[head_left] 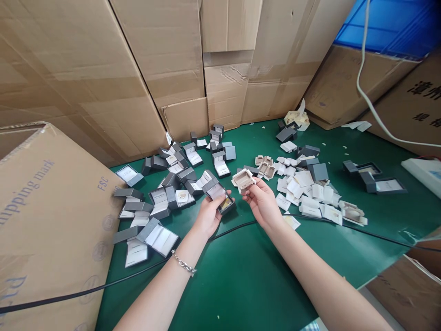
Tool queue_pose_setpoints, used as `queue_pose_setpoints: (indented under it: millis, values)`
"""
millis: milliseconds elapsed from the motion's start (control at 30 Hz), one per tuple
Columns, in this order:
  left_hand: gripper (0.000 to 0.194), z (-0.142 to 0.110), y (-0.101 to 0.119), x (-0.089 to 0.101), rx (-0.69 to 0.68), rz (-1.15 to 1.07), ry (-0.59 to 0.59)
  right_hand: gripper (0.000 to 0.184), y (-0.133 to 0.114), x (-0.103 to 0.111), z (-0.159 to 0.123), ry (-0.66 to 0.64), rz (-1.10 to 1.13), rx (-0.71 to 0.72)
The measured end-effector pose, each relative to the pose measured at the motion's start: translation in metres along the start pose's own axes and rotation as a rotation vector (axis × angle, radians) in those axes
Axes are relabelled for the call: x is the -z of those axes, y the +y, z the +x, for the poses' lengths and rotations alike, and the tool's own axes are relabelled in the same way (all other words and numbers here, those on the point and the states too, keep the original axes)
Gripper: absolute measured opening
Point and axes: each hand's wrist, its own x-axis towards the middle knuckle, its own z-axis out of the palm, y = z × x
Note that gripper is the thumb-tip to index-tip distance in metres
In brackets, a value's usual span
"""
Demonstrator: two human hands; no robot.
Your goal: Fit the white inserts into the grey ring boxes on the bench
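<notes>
My left hand [208, 214] is closed around a small dark grey hinged box [225, 205] with its lid up; something yellowish shows inside it. Between the fingers of my right hand [262, 200] is a small folded cardboard insert [243, 180], its brown hollow side turned toward me. The two hands are a short way apart above the green table [220, 276]. Left of my left hand lie several similar grey boxes [160, 202], most with lids open and white pads showing. Right of my right hand spreads a heap of white card inserts [303, 188].
A large carton [55, 220] stands at the left edge, and stacked cartons [155, 59] wall off the back. A black cable [237, 226] crosses the table. More grey boxes [386, 184] sit at right, near a white device [423, 174]. A white cord [361, 78] hangs at upper right.
</notes>
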Motion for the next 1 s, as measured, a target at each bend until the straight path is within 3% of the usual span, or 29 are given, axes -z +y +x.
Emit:
queue_pose_setpoints:
  millis: [533,767,900,1000]
  values:
    - [0.018,0.001,0.000,-0.002,-0.023,-0.022,0.037,0.023,0.003,-0.004,-0.002,-0.011,-0.088,-0.014]
    - [0.021,-0.001,0.003,-0.004,-0.033,-0.085,0.061,0.017,-0.002,-0.004,-0.003,-0.001,-0.376,0.166]
    - [0.023,-0.004,0.010,-0.001,0.090,-0.179,0.014,0.017,-0.002,-0.001,-0.004,0.030,-0.580,0.297]
    - [0.028,-0.008,0.015,0.000,0.236,-0.197,-0.021,0.018,0.001,0.002,-0.002,0.023,-0.680,0.311]
